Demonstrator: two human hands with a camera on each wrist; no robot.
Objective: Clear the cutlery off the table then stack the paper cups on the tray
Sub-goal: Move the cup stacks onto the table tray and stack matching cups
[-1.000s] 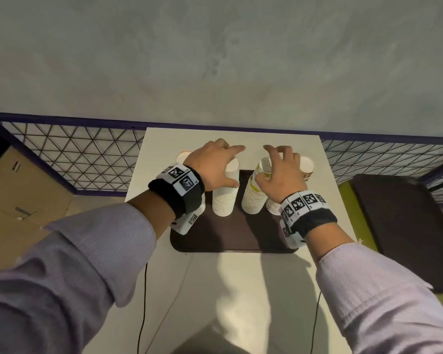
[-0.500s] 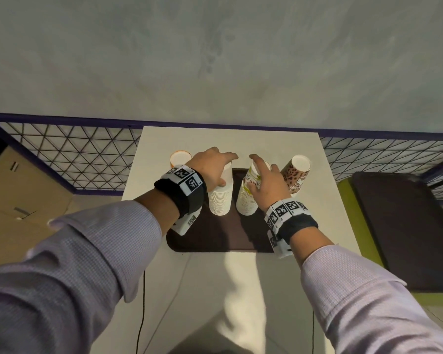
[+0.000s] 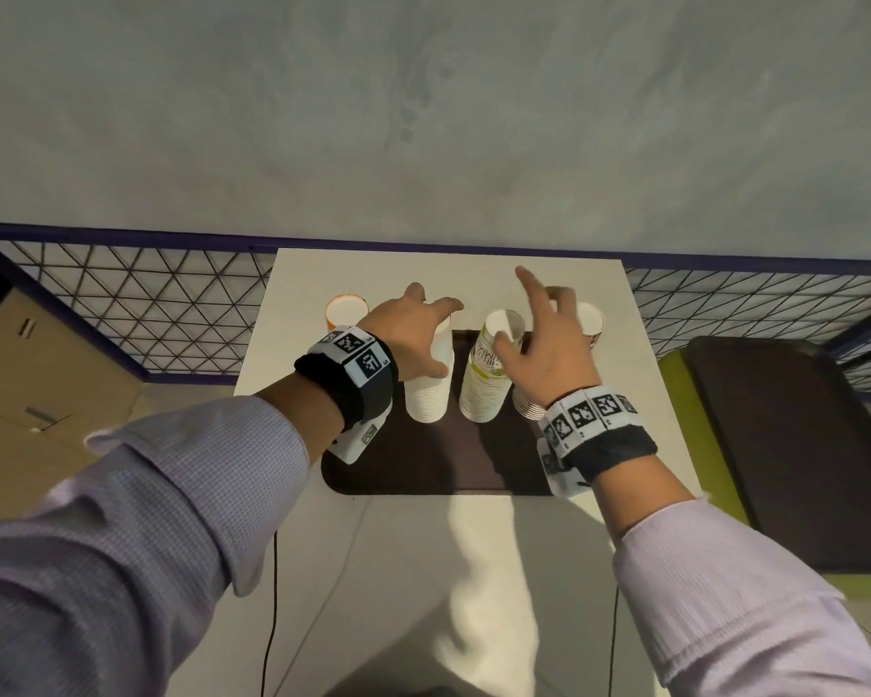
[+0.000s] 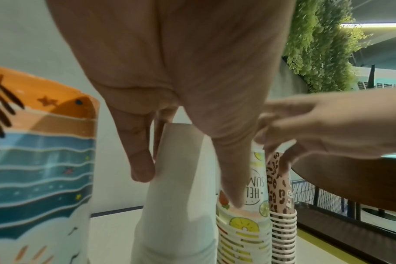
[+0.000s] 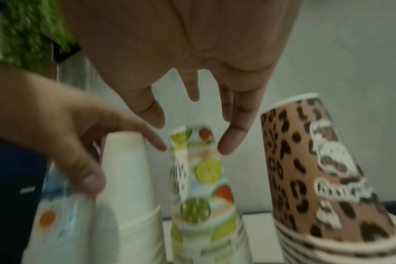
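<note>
Several upside-down paper cup stacks stand around the dark brown tray (image 3: 423, 465). My left hand (image 3: 443, 339) grips the top of the white stack (image 3: 426, 389), thumb on its near side; in the left wrist view a thumb and a finger flank that white stack (image 4: 176, 205). My right hand (image 3: 519, 309) hovers open, fingers spread, just above the fruit-print stack (image 3: 489, 374); its fingertips (image 5: 231, 146) hang beside the fruit-print stack's (image 5: 201, 187) top. A leopard-print stack (image 3: 592, 321) leans at the tray's right edge. An orange-and-blue stack (image 3: 345, 311) stands left of the tray. No cutlery shows.
The white table (image 3: 448, 570) ends at a mesh fence (image 3: 147, 304) under a grey wall. A green chair with a dark cushion (image 3: 800, 445) stands on the right, a cardboard box (image 3: 31, 394) on the left. Thin cables (image 3: 272, 596) hang at the table's near edge.
My right hand has let go of the fruit-print stack and lifted with its fingers spread. The left hand stays on the white stack.
</note>
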